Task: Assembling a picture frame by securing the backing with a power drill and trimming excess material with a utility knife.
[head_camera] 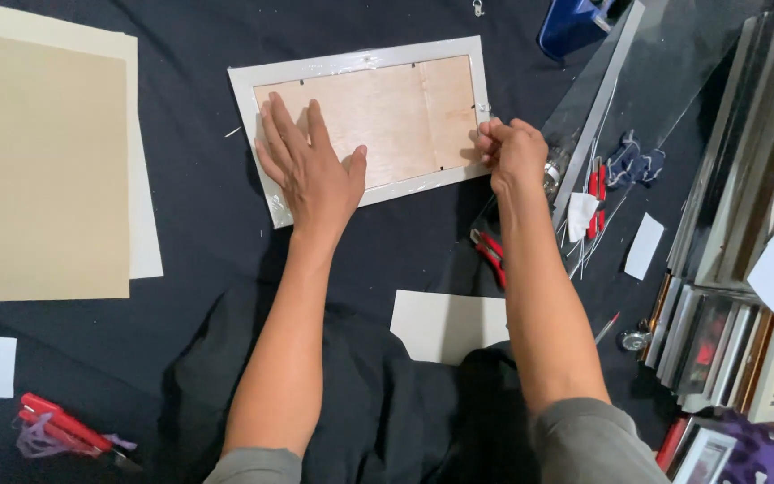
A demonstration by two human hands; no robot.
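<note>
Frame work looks partway through, judging by the head view: the picture frame (362, 125) lies face down on the black cloth (199, 242), its wooden backing board already seated and clear film wrapped about its pale border. The left hand (311, 170) lies flat and open on the backing, holding nothing. The right hand (514, 154), at the frame's right edge, pinches something there; what, I cannot tell. Red-handled pliers (492, 255) lie below that edge.

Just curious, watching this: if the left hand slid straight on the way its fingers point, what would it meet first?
The left hand lies flat on the wooden backing of the picture frame, fingers pointing away from the person. Going straight on, it would probably first cross the frame's far pale edge, then reach the black cloth beyond.
</note>
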